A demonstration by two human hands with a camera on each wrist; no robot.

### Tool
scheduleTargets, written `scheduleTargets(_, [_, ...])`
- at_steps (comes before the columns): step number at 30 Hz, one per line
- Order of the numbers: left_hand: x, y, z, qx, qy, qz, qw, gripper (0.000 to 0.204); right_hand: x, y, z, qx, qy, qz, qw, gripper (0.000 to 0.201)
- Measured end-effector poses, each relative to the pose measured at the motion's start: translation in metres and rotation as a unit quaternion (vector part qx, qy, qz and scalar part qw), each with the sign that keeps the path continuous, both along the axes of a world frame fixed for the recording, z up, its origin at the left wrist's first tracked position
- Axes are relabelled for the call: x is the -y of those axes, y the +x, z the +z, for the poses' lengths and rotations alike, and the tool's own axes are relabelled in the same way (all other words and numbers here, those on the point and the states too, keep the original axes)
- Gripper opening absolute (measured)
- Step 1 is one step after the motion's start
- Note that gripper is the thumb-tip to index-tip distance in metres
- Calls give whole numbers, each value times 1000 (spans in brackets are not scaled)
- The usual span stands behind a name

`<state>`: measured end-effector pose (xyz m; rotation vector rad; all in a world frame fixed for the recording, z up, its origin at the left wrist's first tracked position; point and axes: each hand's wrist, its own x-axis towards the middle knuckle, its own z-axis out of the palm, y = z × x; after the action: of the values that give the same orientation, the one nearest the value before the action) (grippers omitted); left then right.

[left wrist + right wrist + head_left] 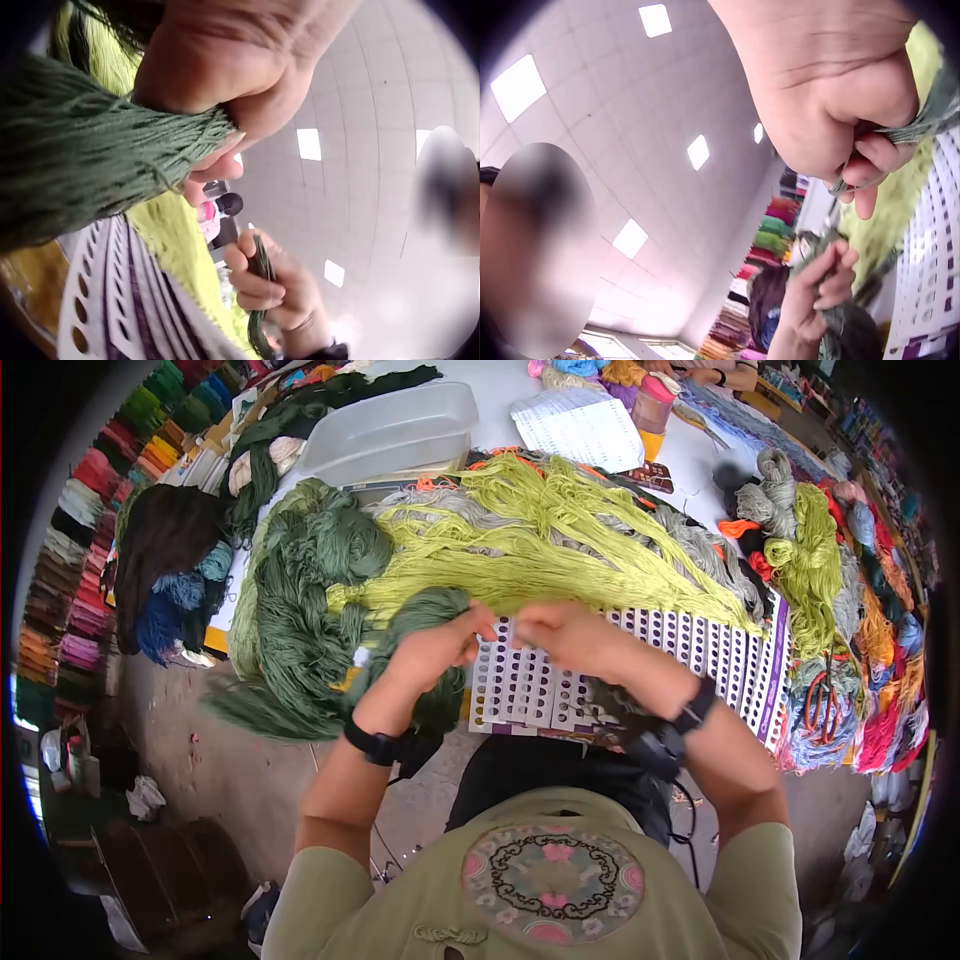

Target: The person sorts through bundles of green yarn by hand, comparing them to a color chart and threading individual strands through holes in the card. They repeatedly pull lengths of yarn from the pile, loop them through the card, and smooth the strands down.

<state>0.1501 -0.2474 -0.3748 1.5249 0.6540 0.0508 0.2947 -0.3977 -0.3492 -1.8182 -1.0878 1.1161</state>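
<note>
My left hand (pixel 437 652) grips a thick dark green skein of thread (pixel 97 161), gathered between thumb and fingers in the left wrist view. Its loose bulk (pixel 310 570) spreads leftward over the table edge. Close beside it, my right hand (pixel 572 635) has curled fingers around a thin bunch of dark green strands (pixel 260 326). From the right wrist camera, these strands (pixel 922 124) pass through the fist, and a thin loop hangs below. Both hands are above a white card with rows of holes (pixel 520 690). Yellow-green thread (pixel 560 560) lies just beyond them.
At the back stand a clear plastic bin (pixel 395 430) and printed sheets (pixel 580 428). Red-handled scissors (pixel 824 705) rest on mixed threads at right. Black and blue skeins (pixel 165 560) hang at the left. Another person's arm (pixel 735 374) shows at the far side.
</note>
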Motion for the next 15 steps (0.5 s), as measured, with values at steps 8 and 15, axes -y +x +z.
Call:
scheduleTargets(8, [-9, 13, -38, -98, 148, -47, 983, 21, -30, 4, -42, 184, 215, -100, 954, 15])
scheduleTargets(15, [2, 11, -32, 39, 22, 19, 999, 20, -28, 0, -46, 265, 148, -46, 952, 8])
